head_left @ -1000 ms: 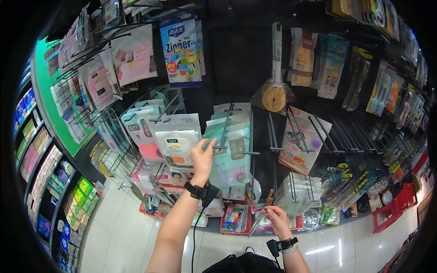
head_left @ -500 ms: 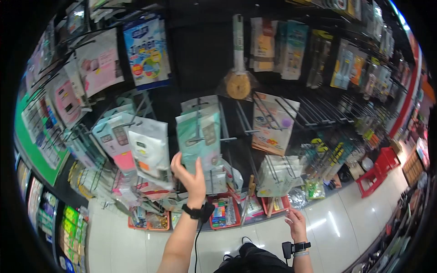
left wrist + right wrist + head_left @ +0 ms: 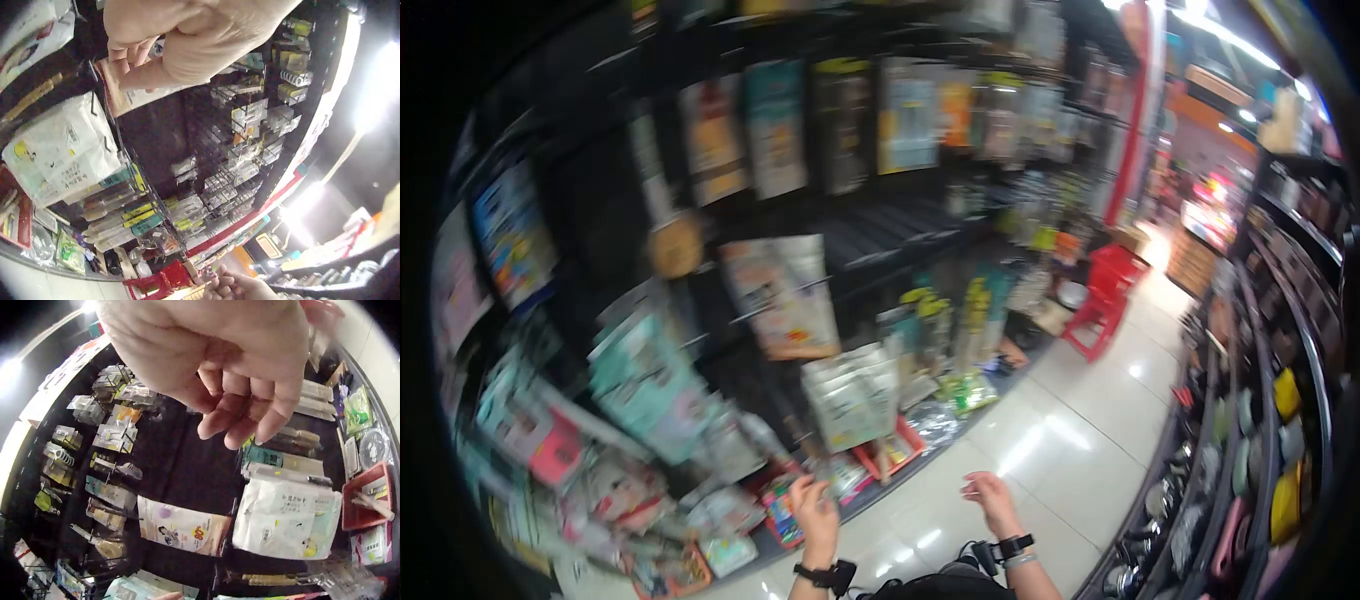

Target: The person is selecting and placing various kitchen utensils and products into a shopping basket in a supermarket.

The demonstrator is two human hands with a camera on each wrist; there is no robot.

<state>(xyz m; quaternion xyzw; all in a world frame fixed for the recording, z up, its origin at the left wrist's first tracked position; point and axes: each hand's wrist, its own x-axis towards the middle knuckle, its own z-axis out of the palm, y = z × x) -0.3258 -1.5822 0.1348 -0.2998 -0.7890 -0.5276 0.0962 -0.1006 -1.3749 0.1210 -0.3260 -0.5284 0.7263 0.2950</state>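
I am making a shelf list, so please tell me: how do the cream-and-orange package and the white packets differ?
The cream-and-orange package has a purple spot; the white packets show a small yellow patch instead.
The cream-and-orange package hangs higher; the white packets hang lower, near a red tray.
Both hang on the dark rack.

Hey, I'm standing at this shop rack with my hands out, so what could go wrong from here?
The left hand is in front of the rack; a careless swing might knock the hanging white packs loose. The red stool stands on the floor beside it and could trip someone walking that way. A red tray sits low, so a shoe might kick it.
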